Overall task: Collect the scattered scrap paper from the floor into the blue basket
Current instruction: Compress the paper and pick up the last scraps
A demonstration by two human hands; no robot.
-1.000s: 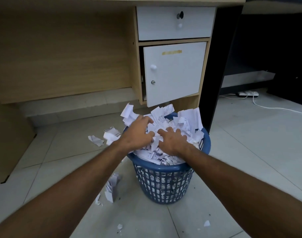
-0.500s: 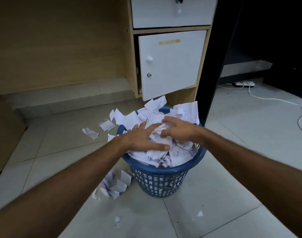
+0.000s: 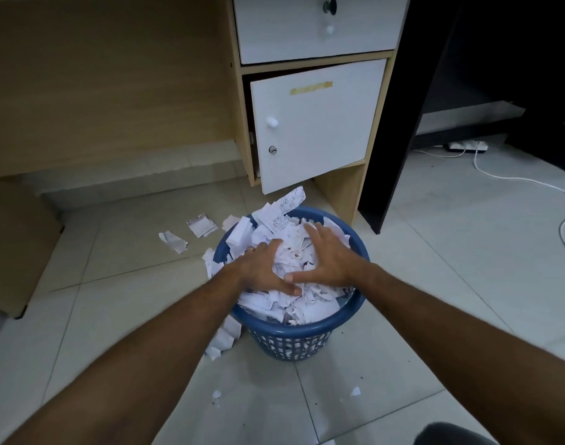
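On the tiled floor beside the desk: the blue basket [image 3: 302, 327] stood upright, heaped above its rim with scrap paper [image 3: 287, 252].
Left hand [image 3: 261, 268]: lay palm down on the near-left side of the heap, fingers spread and fairly straight, pressing rather than gripping anything; a ring showed on one finger.
Right hand [image 3: 327, 255]: lay flat on the far-right side of the heap, fingers splayed, thumb reaching toward the left thumb; its grip was likewise open, holding nothing.
Step in hand: to my eye the person was tamping the pile down to make room, not picking anything up.
Paper not yet in: two scraps [image 3: 188, 232] lay on the floor to the left, well apart from the basket; a clump [image 3: 223, 340] sat against the basket's near-left foot; some sheets [image 3: 210, 263] drooped over the left rim; small bits [image 3: 355, 391] lay on the tiles nearer the camera.
Progress: most of the paper seemed collected, with a handful left.
Next move: I judged it called for lifting a hand off the heap gently, then reaching left for the loose scraps.
Risk: the overfull pile could shed pieces over the rim once the pressure came off.
Surroundings: a white cupboard door [image 3: 313, 123] hung ajar just behind the basket.
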